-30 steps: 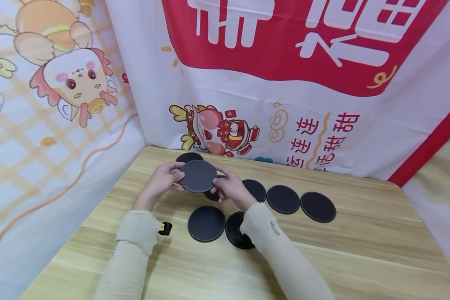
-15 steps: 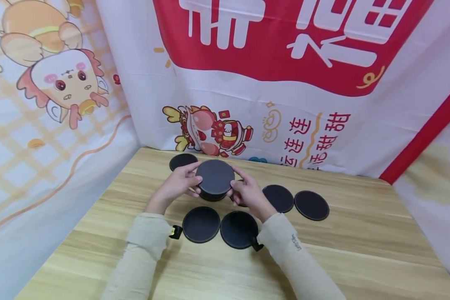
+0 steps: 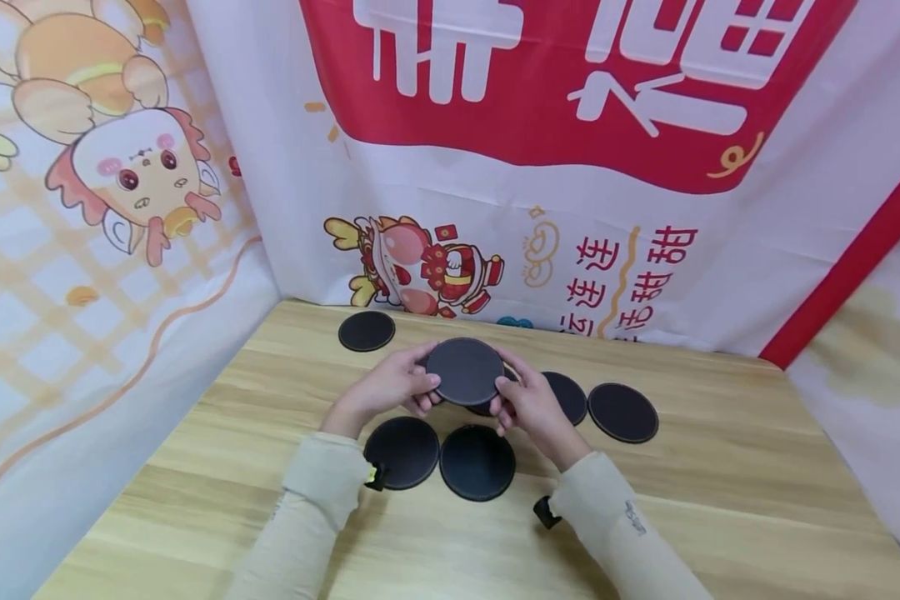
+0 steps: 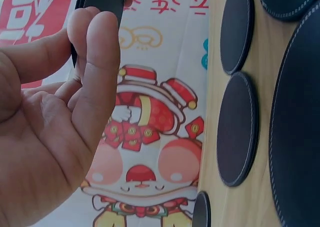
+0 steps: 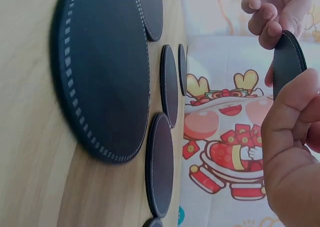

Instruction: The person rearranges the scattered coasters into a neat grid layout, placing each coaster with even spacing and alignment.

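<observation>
Both hands hold a round black coaster with a stitched rim [image 3: 465,372] above the table, in the middle of the head view. My left hand [image 3: 390,383] pinches its left edge, thumb on top and fingers beneath. At the opposite edge my right hand [image 3: 534,402] grips it the same way. Below the held coaster, two dark coasters lie side by side nearer me, a left one [image 3: 405,442] and a right one [image 3: 477,463]. Another coaster [image 3: 482,409] behind the held one is mostly hidden. The right wrist view shows the held coaster [image 5: 287,67] tilted, seen nearly edge-on.
To the right in the same row lie two more coasters, one [image 3: 562,392] partly behind my right hand and one at the end [image 3: 623,412]. A single coaster [image 3: 367,331] lies at the back left. A printed cloth [image 3: 450,183] hangs behind the wooden table [image 3: 720,483].
Both hands have carried the held coaster rightward, from near the back-left coaster to the middle of the row, and slightly toward me. The coasters on the table stay in place.
</observation>
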`<action>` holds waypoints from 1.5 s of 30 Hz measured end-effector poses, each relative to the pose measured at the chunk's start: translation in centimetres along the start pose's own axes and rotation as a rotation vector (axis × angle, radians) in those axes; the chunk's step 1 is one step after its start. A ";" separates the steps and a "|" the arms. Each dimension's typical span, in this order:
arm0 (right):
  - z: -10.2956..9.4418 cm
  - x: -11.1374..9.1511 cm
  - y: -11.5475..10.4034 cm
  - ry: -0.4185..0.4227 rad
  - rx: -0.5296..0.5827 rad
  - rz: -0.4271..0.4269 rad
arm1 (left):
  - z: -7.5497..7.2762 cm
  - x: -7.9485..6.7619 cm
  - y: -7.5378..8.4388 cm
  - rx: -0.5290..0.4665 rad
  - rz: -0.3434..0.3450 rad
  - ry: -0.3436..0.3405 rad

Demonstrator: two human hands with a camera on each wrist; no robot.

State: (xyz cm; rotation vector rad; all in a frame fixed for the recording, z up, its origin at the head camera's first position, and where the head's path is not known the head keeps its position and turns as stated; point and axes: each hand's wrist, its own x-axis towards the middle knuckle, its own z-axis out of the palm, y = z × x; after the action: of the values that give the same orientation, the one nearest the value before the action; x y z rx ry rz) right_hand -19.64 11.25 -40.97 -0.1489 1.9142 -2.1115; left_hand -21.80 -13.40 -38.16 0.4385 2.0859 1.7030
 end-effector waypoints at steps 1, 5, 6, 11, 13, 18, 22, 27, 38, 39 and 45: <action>-0.3 -0.2 0.1 0.003 -0.001 0.005 | 0.3 0.1 -0.1 0.000 -0.001 -0.009; -1.3 -1.0 0.5 0.008 -0.004 0.002 | 1.6 0.6 -0.1 -0.011 -0.011 -0.016; -1.6 -1.1 0.5 0.010 -0.005 -0.001 | 1.8 0.7 -0.1 -0.012 -0.009 -0.016; -2.6 -2.1 0.4 0.025 0.000 -0.007 | 3.0 1.1 0.0 -0.003 -0.011 -0.028; -3.1 -2.5 0.3 0.026 0.000 -0.007 | 3.5 1.2 0.1 0.012 -0.019 -0.029; -4.2 -3.4 0.2 0.008 -0.004 -0.010 | 4.6 1.8 0.4 0.039 -0.026 -0.040; -5.2 -4.0 0.3 0.002 -0.012 -0.003 | 5.6 2.4 0.5 0.037 -0.033 -0.060; -6.5 -4.8 0.5 -0.002 -0.021 0.014 | 6.8 3.2 0.7 0.043 -0.063 -0.074; -9.3 -6.7 0.8 -0.013 -0.070 0.027 | 10.0 4.6 0.9 0.071 -0.101 -0.086; -9.6 -6.8 0.8 -0.013 -0.074 0.029 | 10.2 4.6 1.0 0.073 -0.103 -0.084; -10.6 -7.6 1.2 -0.010 -0.080 0.065 | 11.4 4.8 0.8 0.079 -0.128 -0.092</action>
State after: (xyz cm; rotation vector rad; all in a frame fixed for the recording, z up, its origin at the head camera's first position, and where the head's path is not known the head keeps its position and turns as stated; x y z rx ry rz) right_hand -15.00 23.44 -42.50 -0.1121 1.9711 -1.9908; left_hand -20.27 -1.18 -39.85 0.3901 2.0736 1.5046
